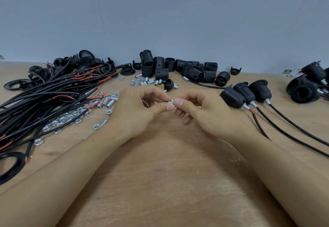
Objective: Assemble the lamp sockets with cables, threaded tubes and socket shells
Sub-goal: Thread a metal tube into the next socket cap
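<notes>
My left hand [140,109] and my right hand [203,113] meet fingertip to fingertip above the middle of the wooden table [163,173]. Between them they pinch a small silver threaded tube [171,101]; most of it is hidden by the fingers. A bundle of black cables [44,100] with red and bare wire ends lies at the left. Loose silver nuts [65,119] and short threaded tubes [108,102] are scattered beside it. Black threaded socket shells [178,66] stand at the back centre. A black socket cap [169,84] lies just beyond my hands.
Three assembled sockets [247,93] with cables trailing toward me lie at the right. More black sockets [306,88] are piled at the far right. Black rings and caps [71,63] are heaped at the back left. A grey wall [160,13] rises behind the table.
</notes>
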`<state>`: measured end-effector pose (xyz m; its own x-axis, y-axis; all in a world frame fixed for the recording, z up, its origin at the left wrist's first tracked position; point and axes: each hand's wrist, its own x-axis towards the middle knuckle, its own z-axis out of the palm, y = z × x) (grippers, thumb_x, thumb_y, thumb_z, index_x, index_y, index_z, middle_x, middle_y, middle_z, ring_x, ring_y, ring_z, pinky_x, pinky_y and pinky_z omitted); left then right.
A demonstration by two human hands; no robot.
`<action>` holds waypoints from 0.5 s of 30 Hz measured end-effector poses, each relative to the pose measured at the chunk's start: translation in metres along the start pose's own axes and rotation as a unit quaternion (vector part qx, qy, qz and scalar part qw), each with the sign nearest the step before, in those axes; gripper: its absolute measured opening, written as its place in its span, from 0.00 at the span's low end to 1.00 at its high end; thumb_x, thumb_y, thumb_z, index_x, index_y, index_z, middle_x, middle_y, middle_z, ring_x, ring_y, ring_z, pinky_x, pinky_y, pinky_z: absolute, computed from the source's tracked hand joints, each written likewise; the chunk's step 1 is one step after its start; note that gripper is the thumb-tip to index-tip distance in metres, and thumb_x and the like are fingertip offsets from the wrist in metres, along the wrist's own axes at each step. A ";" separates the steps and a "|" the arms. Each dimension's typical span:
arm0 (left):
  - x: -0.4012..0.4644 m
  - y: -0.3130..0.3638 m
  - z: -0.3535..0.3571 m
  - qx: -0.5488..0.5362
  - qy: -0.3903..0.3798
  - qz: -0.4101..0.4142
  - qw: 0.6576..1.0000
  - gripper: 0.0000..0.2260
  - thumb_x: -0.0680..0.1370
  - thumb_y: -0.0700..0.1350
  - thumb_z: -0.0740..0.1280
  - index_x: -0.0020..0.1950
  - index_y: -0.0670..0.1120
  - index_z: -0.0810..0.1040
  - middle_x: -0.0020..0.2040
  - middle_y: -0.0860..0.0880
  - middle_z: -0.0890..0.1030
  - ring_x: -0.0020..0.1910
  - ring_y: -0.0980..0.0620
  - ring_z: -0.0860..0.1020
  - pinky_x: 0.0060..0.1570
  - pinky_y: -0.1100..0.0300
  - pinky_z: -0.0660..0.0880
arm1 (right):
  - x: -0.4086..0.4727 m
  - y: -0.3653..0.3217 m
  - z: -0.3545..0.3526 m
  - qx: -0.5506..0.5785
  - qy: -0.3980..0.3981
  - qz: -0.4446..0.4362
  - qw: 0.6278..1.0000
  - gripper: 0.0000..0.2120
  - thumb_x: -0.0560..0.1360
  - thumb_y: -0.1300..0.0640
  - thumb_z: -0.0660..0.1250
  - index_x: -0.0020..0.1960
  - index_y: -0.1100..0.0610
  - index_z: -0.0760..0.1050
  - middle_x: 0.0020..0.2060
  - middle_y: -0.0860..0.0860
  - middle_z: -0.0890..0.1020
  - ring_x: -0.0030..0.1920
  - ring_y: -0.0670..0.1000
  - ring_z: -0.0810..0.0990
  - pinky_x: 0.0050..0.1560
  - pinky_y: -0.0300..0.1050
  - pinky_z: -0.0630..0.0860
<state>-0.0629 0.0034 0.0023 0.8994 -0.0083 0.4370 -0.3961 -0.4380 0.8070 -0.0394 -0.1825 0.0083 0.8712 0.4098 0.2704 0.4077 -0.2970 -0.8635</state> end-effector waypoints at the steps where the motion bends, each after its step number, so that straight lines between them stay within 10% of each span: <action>1: 0.000 0.000 0.000 -0.003 0.001 -0.002 1.000 0.06 0.68 0.47 0.79 0.41 0.53 0.84 0.37 0.59 0.84 0.34 0.57 0.78 0.36 0.69 0.71 | 0.000 0.000 0.000 -0.004 0.000 -0.002 1.000 0.07 0.79 0.55 0.67 0.43 0.52 0.81 0.35 0.51 0.83 0.35 0.46 0.81 0.37 0.41 0.81; 15: -0.006 0.003 -0.002 0.028 -0.006 0.051 0.998 0.08 0.69 0.44 0.79 0.40 0.55 0.82 0.32 0.48 0.79 0.32 0.49 0.77 0.31 0.69 0.70 | 0.000 -0.004 0.003 0.105 -0.063 0.106 0.987 0.18 0.82 0.52 0.60 0.40 0.62 0.75 0.28 0.53 0.76 0.29 0.52 0.76 0.27 0.43 0.77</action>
<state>-0.0696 0.0034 0.0031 0.8576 -0.0655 0.5102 -0.4743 -0.4846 0.7350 -0.0417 -0.1788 0.0101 0.8840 0.4665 0.0302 0.1424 -0.2070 -0.9679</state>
